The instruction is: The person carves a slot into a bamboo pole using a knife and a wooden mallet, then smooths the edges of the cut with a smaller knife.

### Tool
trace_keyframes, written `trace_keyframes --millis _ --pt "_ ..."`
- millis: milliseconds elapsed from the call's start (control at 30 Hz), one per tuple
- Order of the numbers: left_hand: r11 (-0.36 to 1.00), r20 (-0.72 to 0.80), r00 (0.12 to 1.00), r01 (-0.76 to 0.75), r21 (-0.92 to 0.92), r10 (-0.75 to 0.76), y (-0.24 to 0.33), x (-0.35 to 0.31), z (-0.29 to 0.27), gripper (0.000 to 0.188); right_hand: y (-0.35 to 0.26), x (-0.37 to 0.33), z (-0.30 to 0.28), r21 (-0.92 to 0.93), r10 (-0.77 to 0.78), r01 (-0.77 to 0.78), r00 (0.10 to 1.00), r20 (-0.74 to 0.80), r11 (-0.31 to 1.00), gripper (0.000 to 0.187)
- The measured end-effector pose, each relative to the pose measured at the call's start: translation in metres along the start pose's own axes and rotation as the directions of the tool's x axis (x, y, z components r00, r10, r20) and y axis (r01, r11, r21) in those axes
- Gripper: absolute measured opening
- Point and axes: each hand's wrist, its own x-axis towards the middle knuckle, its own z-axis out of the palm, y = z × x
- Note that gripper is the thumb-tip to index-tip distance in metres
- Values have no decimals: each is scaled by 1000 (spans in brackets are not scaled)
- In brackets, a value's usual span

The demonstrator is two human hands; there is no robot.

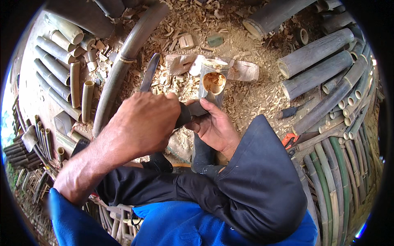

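Observation:
My left hand [143,119] is closed round the dark handle of a bladed tool [184,118]. My right hand [217,125] grips the same tool farther forward, thumb on top, near its grey pointed end. That end reaches the near end of a short grey-green bamboo section [203,87], which has a rounded opening cut in its upper side. Loose chips lie inside the opening. Beneath the section sits a pale, rough wooden block [244,70]. A broad knife blade [150,71] shows just beyond my left hand, its lower end hidden behind the hand.
Wood shavings [242,102] cover the ground. To the left lie a long curved bamboo pole [111,90] and several short bamboo lengths [53,65]. On the right are thick bamboo pieces [316,53], a dark-handled tool [287,112] and an orange-handled saw [289,139]. My bent knee [262,172] rises near my right hand.

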Motion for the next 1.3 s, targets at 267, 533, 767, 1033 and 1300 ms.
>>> trace_keyframes --millis 267,533,767,1033,1300 --pt "925 10 996 81 -371 -83 16 -1 69 38 -28 -19 -2 -276 -12 -25 991 -131 961 34" --pt "424 -87 890 125 -897 -448 127 50 154 58 -90 -18 -7 -850 -76 -269 938 -337 454 31" --pt "254 -117 939 -32 -967 -325 106 34 162 66 -51 -50 -4 -959 -362 -243 889 -280 143 32" --pt "419 -111 754 230 -878 -647 24 -2 113 37 -20 19 28 -710 -253 6 937 -243 705 29" --pt "918 -505 767 320 -235 -397 34 0 14 18 -28 10 32 -297 -309 303 951 27 906 26"
